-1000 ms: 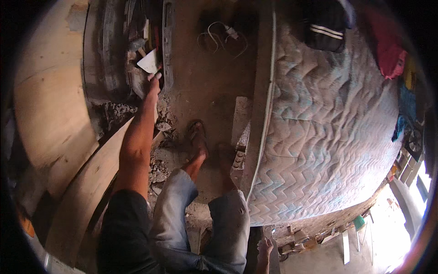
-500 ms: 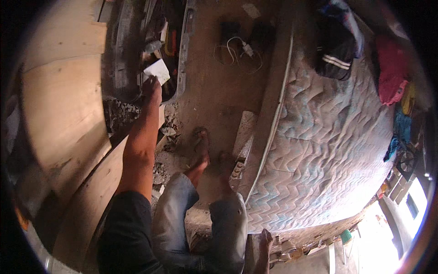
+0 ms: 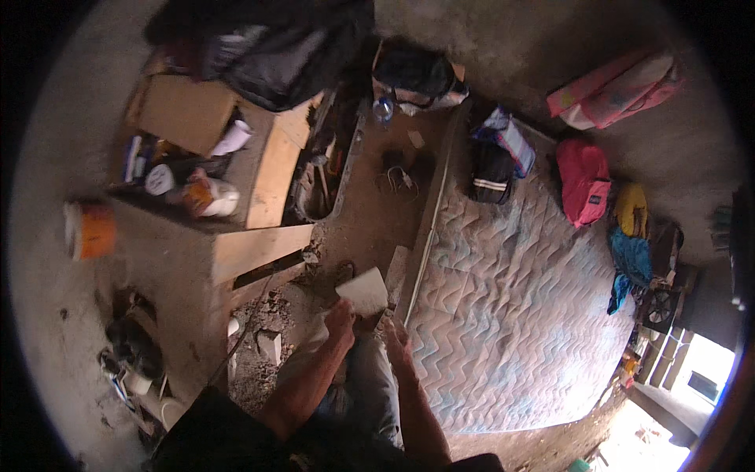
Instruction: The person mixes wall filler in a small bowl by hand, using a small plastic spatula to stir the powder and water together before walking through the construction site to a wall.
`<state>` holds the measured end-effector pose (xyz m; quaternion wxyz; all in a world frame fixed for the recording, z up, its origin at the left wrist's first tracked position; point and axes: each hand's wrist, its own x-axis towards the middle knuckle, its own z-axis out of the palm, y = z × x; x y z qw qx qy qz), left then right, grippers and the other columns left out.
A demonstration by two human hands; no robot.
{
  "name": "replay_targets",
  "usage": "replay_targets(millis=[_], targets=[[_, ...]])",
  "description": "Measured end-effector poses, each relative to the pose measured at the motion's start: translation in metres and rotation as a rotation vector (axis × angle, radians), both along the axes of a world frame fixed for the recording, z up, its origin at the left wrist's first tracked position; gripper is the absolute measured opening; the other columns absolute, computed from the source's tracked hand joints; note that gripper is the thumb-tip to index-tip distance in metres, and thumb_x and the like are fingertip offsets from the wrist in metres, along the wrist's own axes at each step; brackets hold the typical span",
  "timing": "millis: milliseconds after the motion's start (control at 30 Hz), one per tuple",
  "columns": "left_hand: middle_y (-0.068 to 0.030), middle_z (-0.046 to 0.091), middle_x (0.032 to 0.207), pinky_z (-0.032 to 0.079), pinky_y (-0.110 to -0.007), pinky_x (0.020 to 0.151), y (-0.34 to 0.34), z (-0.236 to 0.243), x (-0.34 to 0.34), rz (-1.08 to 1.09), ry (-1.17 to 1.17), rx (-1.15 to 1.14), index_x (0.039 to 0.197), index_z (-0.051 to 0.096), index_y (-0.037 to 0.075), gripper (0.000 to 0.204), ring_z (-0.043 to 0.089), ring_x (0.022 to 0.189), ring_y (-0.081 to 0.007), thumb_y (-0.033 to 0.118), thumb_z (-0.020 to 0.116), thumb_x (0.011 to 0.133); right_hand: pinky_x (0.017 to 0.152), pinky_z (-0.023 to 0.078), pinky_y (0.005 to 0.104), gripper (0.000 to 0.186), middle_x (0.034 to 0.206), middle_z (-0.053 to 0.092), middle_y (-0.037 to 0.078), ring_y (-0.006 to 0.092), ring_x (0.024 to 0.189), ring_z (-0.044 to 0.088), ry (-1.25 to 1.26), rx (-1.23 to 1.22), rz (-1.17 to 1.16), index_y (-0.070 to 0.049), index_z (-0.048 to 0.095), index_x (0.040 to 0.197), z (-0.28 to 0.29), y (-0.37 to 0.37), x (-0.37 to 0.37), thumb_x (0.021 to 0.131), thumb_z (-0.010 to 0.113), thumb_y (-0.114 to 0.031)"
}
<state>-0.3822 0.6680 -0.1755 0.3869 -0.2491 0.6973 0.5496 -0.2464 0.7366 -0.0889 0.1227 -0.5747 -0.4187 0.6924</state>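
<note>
White flat piece [image 3: 363, 291] is up over the lap, well apart from the open toolbox [image 3: 352, 161]. Picking-up looks done; no use of it shows yet. Left hand [image 3: 340, 321] grips its lower-left corner, forearm angled inward. Right hand [image 3: 397, 337] sits near the right corner; cannot tell whether it grasps.

The flat plate [image 3: 363, 292] looks smooth and matt, the mattress [image 3: 511, 315] quilted cloth (rather puckered), the board [image 3: 259, 250] bare wood.
</note>
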Motion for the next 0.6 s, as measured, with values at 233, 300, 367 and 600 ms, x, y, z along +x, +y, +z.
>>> replay_targets(millis=[233, 300, 367, 600], targets=[[-0.0025, 0.051, 0.083, 0.043, -0.029, 0.061, -0.095, 0.127, 0.014, 0.130, -0.139, 0.200, 0.086, 0.054, 0.006, 0.013, 0.052, 0.073, -0.0152, 0.015, 0.063, 0.085, 0.060, 0.046, 0.0274, 0.033, 0.091, 0.063, 0.005, 0.0139, 0.075, 0.058, 0.319, -0.104, 0.141, 0.000, 0.055, 0.114, 0.094, -0.048, -0.027, 0.088, 0.059, -0.020], [-0.0024, 0.053, 0.083, 0.045, -0.028, 0.064, -0.150, 0.112, 0.026, -0.015, 0.128, 0.227, 0.089, 0.056, 0.006, 0.009, 0.054, 0.075, -0.0160, 0.013, 0.062, 0.085, 0.064, 0.046, 0.0279, 0.028, 0.094, 0.062, 0.003, 0.0137, 0.079, 0.057, -0.008, -0.120, 0.437, -0.003, 0.059, 0.111, 0.107, -0.071, -0.039, 0.085, 0.058, -0.015], [-0.0019, 0.054, 0.081, 0.045, -0.027, 0.066, -0.171, 0.096, 0.016, -0.323, 0.452, 0.284, 0.090, 0.058, 0.007, 0.008, 0.055, 0.073, -0.0159, 0.013, 0.059, 0.086, 0.062, 0.047, 0.0294, 0.023, 0.087, 0.063, 0.004, 0.0155, 0.075, 0.058, 0.423, -0.213, 0.253, -0.002, 0.061, 0.103, 0.054, -0.085, -0.048, 0.083, 0.058, -0.014], [-0.0027, 0.059, 0.085, 0.048, -0.029, 0.072, -0.260, 0.233, 0.009, -0.764, 0.545, 0.226, 0.096, 0.061, 0.006, 0.017, 0.057, 0.077, -0.0140, 0.019, 0.054, 0.088, 0.055, 0.045, 0.0312, 0.019, 0.074, 0.059, 0.003, 0.0153, 0.065, 0.055, 0.104, 0.727, 0.765, -0.002, 0.062, 0.088, 0.010, -0.086, -0.022, 0.080, 0.065, -0.018]])
